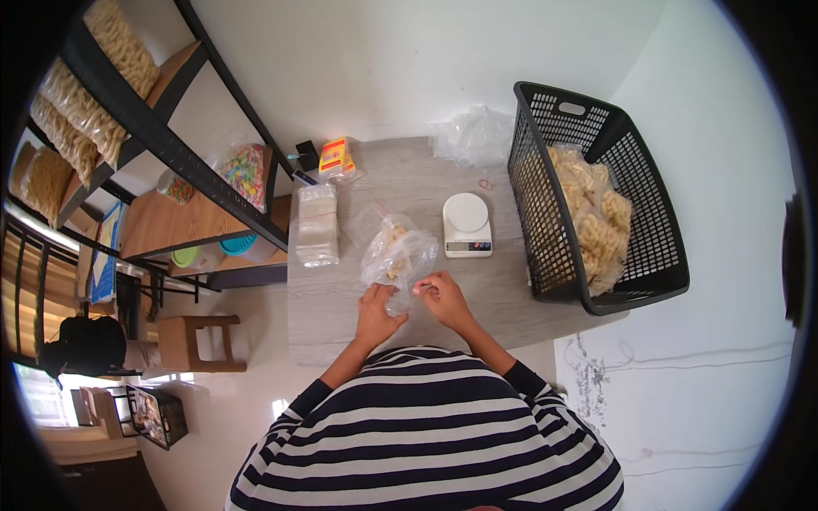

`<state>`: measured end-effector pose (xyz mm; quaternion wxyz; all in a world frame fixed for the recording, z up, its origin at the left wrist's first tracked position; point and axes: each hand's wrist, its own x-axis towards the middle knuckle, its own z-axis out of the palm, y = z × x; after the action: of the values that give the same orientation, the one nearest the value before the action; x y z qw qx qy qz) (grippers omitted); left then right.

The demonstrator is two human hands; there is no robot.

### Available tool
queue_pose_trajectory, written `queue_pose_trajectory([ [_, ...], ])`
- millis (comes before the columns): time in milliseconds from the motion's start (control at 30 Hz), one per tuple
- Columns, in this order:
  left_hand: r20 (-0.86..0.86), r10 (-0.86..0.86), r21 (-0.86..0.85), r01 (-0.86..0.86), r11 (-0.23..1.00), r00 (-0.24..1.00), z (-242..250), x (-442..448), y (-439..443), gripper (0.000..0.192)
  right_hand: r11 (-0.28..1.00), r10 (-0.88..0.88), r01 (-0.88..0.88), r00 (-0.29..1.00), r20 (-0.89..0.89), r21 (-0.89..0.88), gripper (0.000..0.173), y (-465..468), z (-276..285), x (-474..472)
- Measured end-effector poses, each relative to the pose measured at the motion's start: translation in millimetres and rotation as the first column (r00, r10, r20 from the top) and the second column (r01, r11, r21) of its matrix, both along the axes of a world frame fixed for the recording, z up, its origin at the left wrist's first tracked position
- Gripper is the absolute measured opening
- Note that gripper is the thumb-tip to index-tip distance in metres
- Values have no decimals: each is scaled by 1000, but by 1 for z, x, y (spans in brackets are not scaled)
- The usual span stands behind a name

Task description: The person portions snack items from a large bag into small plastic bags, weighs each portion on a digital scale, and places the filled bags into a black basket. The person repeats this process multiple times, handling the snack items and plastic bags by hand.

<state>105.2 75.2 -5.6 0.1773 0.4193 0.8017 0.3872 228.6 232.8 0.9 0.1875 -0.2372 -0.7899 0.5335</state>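
A clear plastic bag (409,252) with some pale, ring-like snack pieces inside lies on the grey wood-grain table (358,338) before me. My left hand (378,316) grips the bag's gathered, open-looking end from the left. On the other side of that end, my right hand (442,297) has its thumb and fingertips pinched together, with something small and pinkish at them, perhaps a rubber band. A white digital kitchen scale (468,225) stands beyond my right hand, its plate bare. Left of the bag is a stack of small flat clear packets (317,225).
A black plastic crate (594,300) at the right holds bagged pale snacks (594,217). Crumpled clear bags (476,137), a rubber band (486,184) and a yellow-red packet (337,158) lie near the wall. Shelving (192,166) borders the table's left; a brown stool (182,343) stands on the floor.
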Motion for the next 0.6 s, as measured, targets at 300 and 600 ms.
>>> queue_pose_trajectory([
  [300,-329,13,-124,-56,991,944,4,-15,6,58,989,-102,40,886,452,144,29,-12,-68,-42],
  [600,-141,124,-48,-132,990,982,-48,-54,22,52,938,-279,167,885,373,305,25,-11,-95,-50],
])
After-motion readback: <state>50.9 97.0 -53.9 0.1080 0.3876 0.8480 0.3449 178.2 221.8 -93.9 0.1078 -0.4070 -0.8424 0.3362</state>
